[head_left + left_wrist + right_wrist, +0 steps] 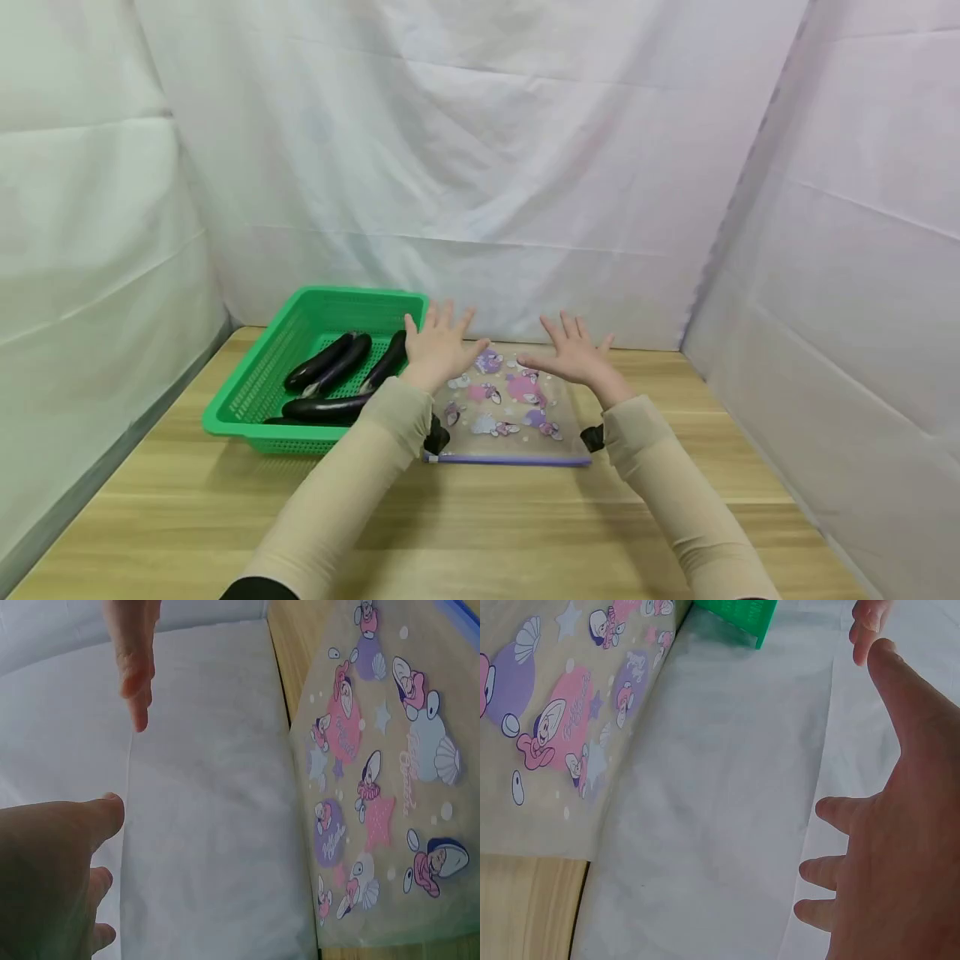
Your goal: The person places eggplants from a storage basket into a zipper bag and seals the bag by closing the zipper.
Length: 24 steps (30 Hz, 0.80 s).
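My left hand (438, 350) is held up with its fingers spread, between the green basket and the printed zipper bag. Opposite it my right hand (573, 354) hovers over the bag's right side, fingers spread too. Both hold nothing. Below them the translucent zipper bag (498, 425), printed with pink and purple cartoon figures, lies flat on the table with its purple slider edge toward me. To the left stands the green plastic basket (255, 379), holding several dark eggplants (345, 367). My left forearm hides part of the basket's near right corner.
The wooden table (480, 525) reaches back to a white cloth wall (480, 167). More white cloth (840, 250) encloses the right side, and another white sheet (90, 275) the left. Black wrist mounts (592, 437) sit under the sleeves.
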### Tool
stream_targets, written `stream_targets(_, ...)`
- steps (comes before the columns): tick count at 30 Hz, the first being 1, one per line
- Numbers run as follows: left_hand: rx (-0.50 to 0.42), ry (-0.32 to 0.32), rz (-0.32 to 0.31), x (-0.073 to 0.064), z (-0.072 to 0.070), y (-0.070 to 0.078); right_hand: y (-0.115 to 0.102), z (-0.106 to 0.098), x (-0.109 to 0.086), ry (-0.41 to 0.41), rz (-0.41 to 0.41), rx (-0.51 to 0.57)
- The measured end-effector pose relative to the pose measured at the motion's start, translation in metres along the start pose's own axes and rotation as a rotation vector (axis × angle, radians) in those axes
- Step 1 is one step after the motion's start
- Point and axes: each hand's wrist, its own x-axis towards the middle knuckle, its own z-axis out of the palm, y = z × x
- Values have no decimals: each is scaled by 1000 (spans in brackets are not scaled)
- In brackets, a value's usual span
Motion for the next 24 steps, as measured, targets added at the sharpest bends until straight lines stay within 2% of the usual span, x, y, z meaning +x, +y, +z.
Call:
stream_targets(5,-12,4,-23,-6,-11,-15,1,0,4,-3,-1,-6)
stream_targets(13,-19,1,-60,-11,-15,-39,2,-1,1,-20,-8,-7)
stream_targets(24,-12,14,-85,-16,-30,-54,8,-3,3,-19,-2,-7)
